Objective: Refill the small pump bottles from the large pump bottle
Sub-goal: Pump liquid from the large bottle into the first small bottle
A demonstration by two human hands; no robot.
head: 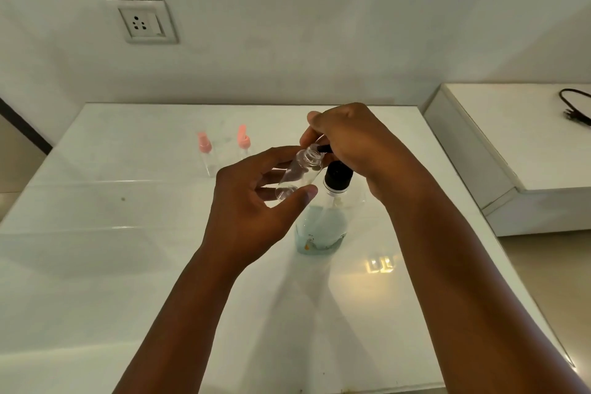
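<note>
A: What colours mark the bottles?
B: The large pump bottle (321, 227) is clear, holding pale blue liquid, with a black pump head (337, 176). The held small bottle (299, 174) is colourless and transparent. Two small pump bottles (206, 155) (243, 144) carry pink tops.
A: And the surroundings?
B: The table (128, 249) is glossy white; the wall socket (142, 22) white; the cable (575, 109) black.
</note>
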